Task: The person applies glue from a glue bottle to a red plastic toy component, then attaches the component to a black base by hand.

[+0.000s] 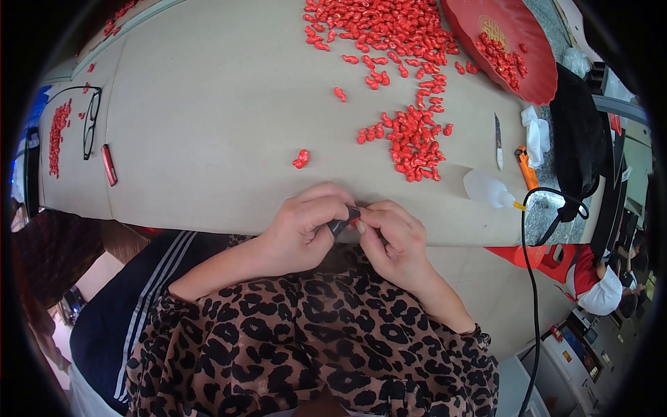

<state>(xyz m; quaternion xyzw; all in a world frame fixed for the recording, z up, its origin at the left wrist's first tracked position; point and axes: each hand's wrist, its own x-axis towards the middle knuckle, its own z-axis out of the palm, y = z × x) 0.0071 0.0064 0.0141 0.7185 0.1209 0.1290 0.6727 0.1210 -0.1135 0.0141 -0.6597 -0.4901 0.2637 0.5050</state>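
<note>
Table (208,125) is the landmark. Scalloped red tray (531,76): table's far right. Heap of red pieces (389,28): table's far side. At table's near edge: left hand (306,226) grips a dark tool (339,227); right hand (394,240) closely pinches a small red piece (353,222), mostly hidden.

Red pcs (417,142) glossy plastic-look; tbl (208,104) smooth, matt.

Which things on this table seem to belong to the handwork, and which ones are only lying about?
Likely part of the work: dark object in the left hand, red piece by the right hand, loose red pieces, scalloped red tray; perhaps the squeeze bottle.

Seemingly just lying about: eyeglasses, red stick-shaped object, white tissue.
</note>
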